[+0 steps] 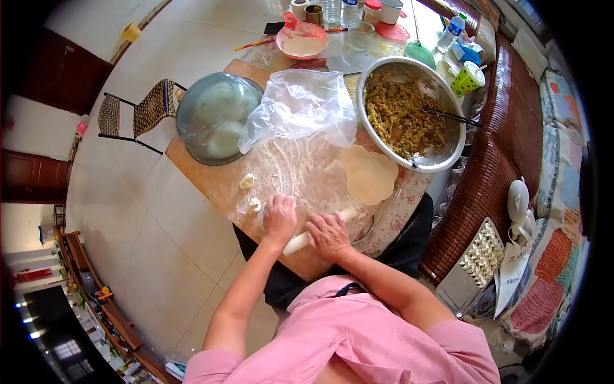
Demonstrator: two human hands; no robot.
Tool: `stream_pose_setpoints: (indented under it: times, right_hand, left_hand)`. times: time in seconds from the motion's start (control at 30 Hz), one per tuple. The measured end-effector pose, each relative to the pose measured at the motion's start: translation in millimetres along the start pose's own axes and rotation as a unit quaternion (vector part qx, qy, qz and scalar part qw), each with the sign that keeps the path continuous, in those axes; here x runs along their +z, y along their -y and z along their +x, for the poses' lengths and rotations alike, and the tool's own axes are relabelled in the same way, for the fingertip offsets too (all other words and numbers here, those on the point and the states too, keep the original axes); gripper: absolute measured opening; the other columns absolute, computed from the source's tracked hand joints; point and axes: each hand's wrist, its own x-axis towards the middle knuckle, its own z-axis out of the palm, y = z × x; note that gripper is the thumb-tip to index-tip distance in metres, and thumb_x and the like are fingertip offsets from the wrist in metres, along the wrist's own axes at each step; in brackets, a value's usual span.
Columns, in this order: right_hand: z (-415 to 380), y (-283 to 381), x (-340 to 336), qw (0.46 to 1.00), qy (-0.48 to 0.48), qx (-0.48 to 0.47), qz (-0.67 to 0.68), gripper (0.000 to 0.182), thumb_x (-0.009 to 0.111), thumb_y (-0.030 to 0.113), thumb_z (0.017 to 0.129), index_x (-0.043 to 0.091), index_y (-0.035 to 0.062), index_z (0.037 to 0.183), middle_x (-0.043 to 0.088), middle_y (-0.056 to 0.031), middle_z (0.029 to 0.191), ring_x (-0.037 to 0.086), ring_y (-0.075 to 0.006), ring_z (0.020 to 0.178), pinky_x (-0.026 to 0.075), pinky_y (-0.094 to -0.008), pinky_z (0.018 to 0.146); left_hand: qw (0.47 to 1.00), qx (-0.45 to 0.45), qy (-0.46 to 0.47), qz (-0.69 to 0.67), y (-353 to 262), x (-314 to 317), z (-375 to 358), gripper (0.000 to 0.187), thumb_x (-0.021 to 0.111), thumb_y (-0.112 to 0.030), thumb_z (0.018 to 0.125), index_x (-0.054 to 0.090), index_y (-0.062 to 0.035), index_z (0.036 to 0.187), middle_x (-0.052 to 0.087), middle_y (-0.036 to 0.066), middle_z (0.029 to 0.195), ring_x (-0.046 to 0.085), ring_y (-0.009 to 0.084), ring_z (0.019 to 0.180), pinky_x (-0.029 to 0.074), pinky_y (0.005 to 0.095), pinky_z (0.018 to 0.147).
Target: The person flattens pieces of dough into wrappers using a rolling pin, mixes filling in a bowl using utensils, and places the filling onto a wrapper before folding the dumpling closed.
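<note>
A pale rolling pin (296, 244) lies slanted across the near part of the floured wooden board (211, 182). My right hand (327, 235) rests over its middle, fingers bent around it. Left of the pin, my left hand (279, 219) is pressed down on the board with fingers curled; what is beneath them is hidden. Two small dough pieces, one farther off (247, 182) and one by my left fingers (254, 205), sit on the flour. Several thin round dough wrappers (369, 176) overlap to the right of the pin.
A clear plastic bag (300, 105) lies behind the flour, beside a covered bowl (214, 121) of pale dough. At right stands a steel basin (457, 144) of chopped filling with chopsticks (457, 118). A red bowl (302, 45) of flour is at the back. A chair (150, 112) stands left.
</note>
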Motion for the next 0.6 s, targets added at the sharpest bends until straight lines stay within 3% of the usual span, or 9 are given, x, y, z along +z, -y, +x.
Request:
stream_pose_setpoints:
  times: [0.1, 0.13, 0.2, 0.3, 0.43, 0.53, 0.6]
  right_hand:
    - [-5.3, 0.6, 1.5, 1.000, -0.001, -0.003, -0.010, 0.035, 0.062, 0.025, 0.076, 0.059, 0.0154, 0.109, 0.052, -0.0035, 0.123, 0.045, -0.0214, 0.119, 0.028, -0.0518, 0.102]
    - [-5.2, 0.4, 1.3, 1.000, -0.003, -0.003, -0.016, 0.032, 0.060, 0.027, 0.077, 0.059, 0.0153, 0.107, 0.052, -0.0039, 0.121, 0.045, -0.0215, 0.119, 0.028, -0.0517, 0.103]
    - [-3.7, -1.3, 1.9, 1.000, -0.006, 0.000, -0.025, 0.029, 0.058, 0.029, 0.079, 0.059, 0.0151, 0.105, 0.052, -0.0044, 0.119, 0.045, -0.0216, 0.120, 0.028, -0.0516, 0.103]
    - [-8.8, -3.7, 3.0, 1.000, -0.005, 0.003, -0.013, 0.029, 0.058, 0.028, 0.079, 0.059, 0.0150, 0.104, 0.052, -0.0042, 0.119, 0.045, -0.0214, 0.120, 0.027, -0.0521, 0.104]
    - [-5.2, 0.3, -1.9, 1.000, 0.011, 0.003, -0.014, 0.031, 0.059, 0.028, 0.078, 0.058, 0.0153, 0.106, 0.051, -0.0037, 0.119, 0.044, -0.0214, 0.120, 0.027, -0.0524, 0.104]
    - [-1.0, 0.8, -4.8, 1.000, 0.026, -0.004, -0.014, 0.031, 0.059, 0.027, 0.078, 0.056, 0.0149, 0.107, 0.051, -0.0040, 0.119, 0.044, -0.0218, 0.119, 0.028, -0.0527, 0.103]
    - [-1.4, -4.5, -2.5, 1.000, 0.016, -0.015, -0.010, 0.028, 0.058, 0.026, 0.079, 0.056, 0.0137, 0.104, 0.051, -0.0051, 0.116, 0.045, -0.0233, 0.116, 0.029, -0.0523, 0.102]
  left_hand:
    - [0.999, 0.003, 0.021, -0.038, -3.1, 17.2, 13.0, 0.044, 0.059, -0.027, 0.084, 0.053, -0.0076, 0.122, 0.049, 0.018, 0.124, 0.044, 0.0375, 0.119, 0.037, 0.0495, 0.099]
    - [0.999, 0.000, 0.019, -0.039, -10.7, 11.5, 24.1, 0.044, 0.059, -0.027, 0.084, 0.053, -0.0076, 0.122, 0.049, 0.018, 0.124, 0.044, 0.0375, 0.119, 0.037, 0.0495, 0.099]
    - [0.998, -0.024, 0.049, 0.010, -24.5, 2.5, 44.7, 0.061, 0.058, -0.036, 0.085, 0.039, -0.0123, 0.138, 0.030, 0.019, 0.144, 0.025, 0.0368, 0.135, 0.022, 0.0566, 0.108]
    - [0.997, -0.015, 0.069, 0.002, -28.6, 18.7, 39.5, 0.065, 0.054, -0.040, 0.087, 0.033, -0.0153, 0.142, 0.018, 0.017, 0.150, 0.017, 0.0348, 0.139, 0.014, 0.0610, 0.108]
    - [0.989, -0.030, 0.142, -0.009, -30.4, 9.9, 39.8, 0.064, 0.054, -0.041, 0.087, 0.033, -0.0149, 0.142, 0.019, 0.016, 0.150, 0.019, 0.0340, 0.139, 0.012, 0.0600, 0.109]
    - [0.993, -0.022, 0.116, -0.008, -26.8, 7.2, 43.1, 0.061, 0.051, -0.040, 0.089, 0.033, -0.0146, 0.142, 0.016, 0.015, 0.152, 0.016, 0.0317, 0.140, 0.009, 0.0608, 0.109]
    - [1.000, 0.014, -0.005, 0.021, -18.4, 23.7, 47.3, 0.050, 0.048, -0.035, 0.092, 0.042, -0.0113, 0.136, 0.034, 0.017, 0.143, 0.031, 0.0296, 0.134, 0.021, 0.0534, 0.109]
